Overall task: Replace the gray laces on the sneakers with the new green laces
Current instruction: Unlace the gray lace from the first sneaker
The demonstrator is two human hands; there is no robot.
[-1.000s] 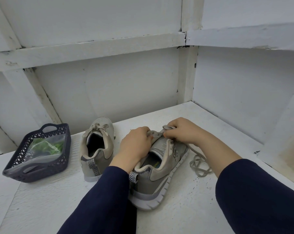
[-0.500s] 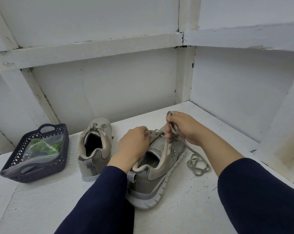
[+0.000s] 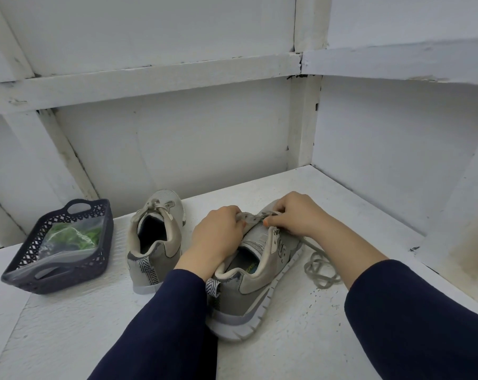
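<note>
Sneakers [image 3: 259, 281] on scuffed white shelf [image 3: 301, 346], white plank walls [image 3: 191, 149]

I am looking at a white-painted counter [image 3: 301, 346], rough and speckled, with dark chips to the right of the fingers [image 3: 280, 208]. Beyond the fingers rises a white panelled back wall [image 3: 177, 149], crossed high up by a horizontal rail [image 3: 150, 80]. A slanted brace [image 3: 67, 157] runs down it well to their left. Just past them a vertical post [image 3: 301, 119] marks the corner, and a side wall [image 3: 397, 160] runs along their right. The light is soft and even; the paint is cracked dark at the joints.
</note>
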